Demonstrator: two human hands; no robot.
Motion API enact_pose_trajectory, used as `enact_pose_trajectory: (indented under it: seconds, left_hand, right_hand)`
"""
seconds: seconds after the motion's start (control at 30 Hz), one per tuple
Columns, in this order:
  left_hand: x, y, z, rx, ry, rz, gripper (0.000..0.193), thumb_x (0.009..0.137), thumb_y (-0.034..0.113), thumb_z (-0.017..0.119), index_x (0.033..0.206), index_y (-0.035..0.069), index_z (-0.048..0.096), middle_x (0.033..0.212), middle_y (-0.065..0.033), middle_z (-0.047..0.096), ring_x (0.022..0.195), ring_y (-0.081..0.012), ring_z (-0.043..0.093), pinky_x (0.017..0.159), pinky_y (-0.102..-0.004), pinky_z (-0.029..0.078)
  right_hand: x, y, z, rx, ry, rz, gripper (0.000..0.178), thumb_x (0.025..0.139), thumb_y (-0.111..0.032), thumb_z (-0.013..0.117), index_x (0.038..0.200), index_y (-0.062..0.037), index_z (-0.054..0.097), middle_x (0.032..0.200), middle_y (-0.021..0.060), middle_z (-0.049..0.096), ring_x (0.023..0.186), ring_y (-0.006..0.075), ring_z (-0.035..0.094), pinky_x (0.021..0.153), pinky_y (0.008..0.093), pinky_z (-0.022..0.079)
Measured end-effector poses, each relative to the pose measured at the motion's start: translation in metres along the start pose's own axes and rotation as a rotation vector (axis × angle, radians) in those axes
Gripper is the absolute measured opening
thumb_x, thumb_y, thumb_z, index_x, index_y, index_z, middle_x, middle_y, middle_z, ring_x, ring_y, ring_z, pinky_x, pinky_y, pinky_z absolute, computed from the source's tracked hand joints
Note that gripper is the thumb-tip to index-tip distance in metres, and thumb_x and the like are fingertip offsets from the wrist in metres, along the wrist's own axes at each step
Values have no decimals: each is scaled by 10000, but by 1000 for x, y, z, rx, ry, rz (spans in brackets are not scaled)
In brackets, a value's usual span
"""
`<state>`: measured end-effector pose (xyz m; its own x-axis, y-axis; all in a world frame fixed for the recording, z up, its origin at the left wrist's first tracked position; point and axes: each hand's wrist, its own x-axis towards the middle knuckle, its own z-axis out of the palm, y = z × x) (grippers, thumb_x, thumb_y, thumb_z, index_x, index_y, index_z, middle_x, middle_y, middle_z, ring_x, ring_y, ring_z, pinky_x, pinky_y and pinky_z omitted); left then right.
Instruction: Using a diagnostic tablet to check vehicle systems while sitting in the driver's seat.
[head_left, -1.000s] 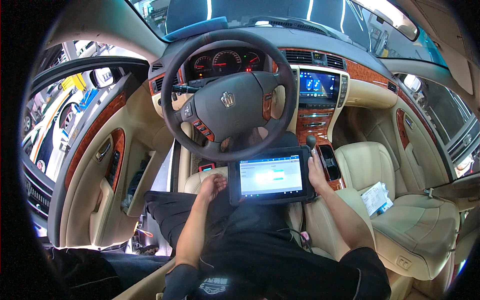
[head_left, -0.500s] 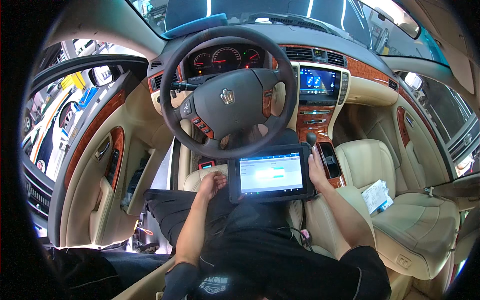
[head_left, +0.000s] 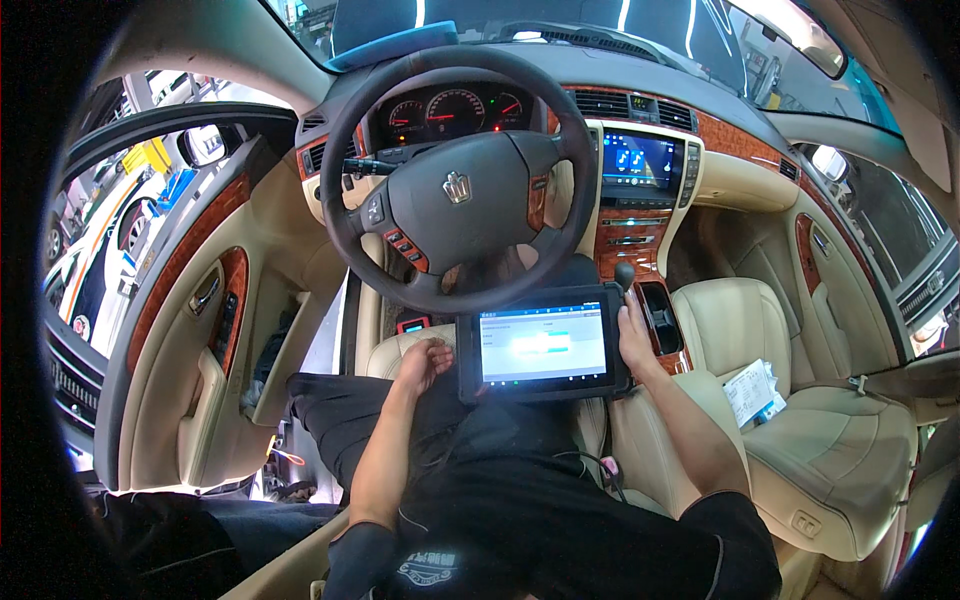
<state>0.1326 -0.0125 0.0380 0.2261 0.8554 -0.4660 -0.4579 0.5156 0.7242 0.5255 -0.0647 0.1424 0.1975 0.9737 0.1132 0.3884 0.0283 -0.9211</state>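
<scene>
A rugged black tablet rests on my lap below the steering wheel, its lit screen facing me. My right hand grips its right edge, the thumb at the front; the other fingers are partly hidden behind the case. Just off the tablet's left edge, my left hand is loosely closed with curled fingers, and I see nothing in it. The screen shows a pale page with blue highlights and a bright glare spot.
The driver's door stands open at left. Right of the tablet are a gear lever and the centre console. Papers lie on the passenger seat. A cable runs beside my right thigh. The dashboard display is lit.
</scene>
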Motion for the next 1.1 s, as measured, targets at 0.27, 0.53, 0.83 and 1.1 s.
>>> enact_pose_trajectory:
  seconds: [0.27,0.53,0.83,1.1]
  left_hand:
    - [0,0,0,15,-6,-1,241,940,221,376,1025,24,486,879,-104,590,788,-202,582,737,-318,497]
    - [3,-1,-4,13,-19,3,249,943,219,366,1022,15,485,874,-106,590,780,-203,588,730,-314,503]
    - [6,-5,-8,15,-26,13,309,914,210,374,1095,-30,445,972,-161,553,827,-237,557,758,-348,481]
    - [6,-4,-7,7,-26,14,289,919,200,373,1082,-25,451,942,-153,565,812,-234,563,744,-346,485]
  right_hand:
    - [1,3,1,4,6,13,484,980,-313,301,1376,-36,281,1316,184,416,1245,269,374,1032,343,267]
    - [1,1,1,10,-5,35,488,981,-318,297,1382,-41,272,1331,187,398,1254,272,362,1036,345,262]
    - [6,18,2,15,-9,32,490,982,-308,298,1381,-26,267,1347,181,385,1277,262,337,1052,343,246]
    - [7,20,2,20,-13,20,489,982,-299,295,1380,-17,264,1361,182,367,1288,263,320,1058,342,236]
